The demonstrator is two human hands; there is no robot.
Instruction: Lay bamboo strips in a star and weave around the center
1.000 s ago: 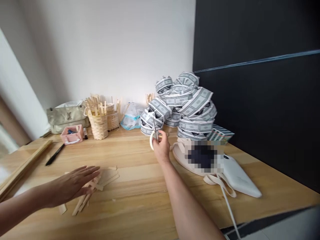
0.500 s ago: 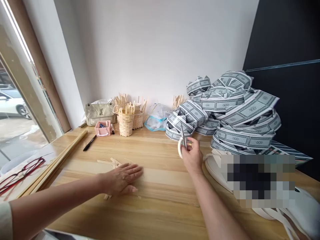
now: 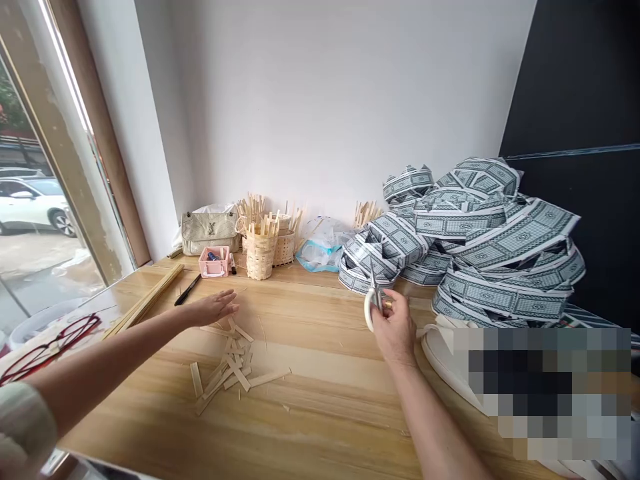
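My right hand (image 3: pixel 393 327) is closed round the white handles of a pair of scissors (image 3: pixel 373 301), blades pointing up, just in front of a heap of patterned paper pieces (image 3: pixel 465 237). My left hand (image 3: pixel 213 309) reaches out flat over the wooden table (image 3: pixel 320 413), fingers spread, holding nothing. It hovers just beyond a loose pile of short bamboo strips (image 3: pixel 230 367) and short of a black pen (image 3: pixel 187 290).
Long wooden slats (image 3: pixel 145 301) lie along the left edge, red glasses (image 3: pixel 35 350) beside them. At the back wall stand a small pink box (image 3: pixel 215 261), woven baskets with sticks (image 3: pixel 261 243), a beige bag (image 3: pixel 209 231) and a plastic bag (image 3: pixel 320 245). A white cloth bag (image 3: pixel 445 353) lies at right.
My left hand lifted off the bamboo strips and moved away toward the back left, uncovering the pile. My right hand still grips the scissors. The camera has turned left.
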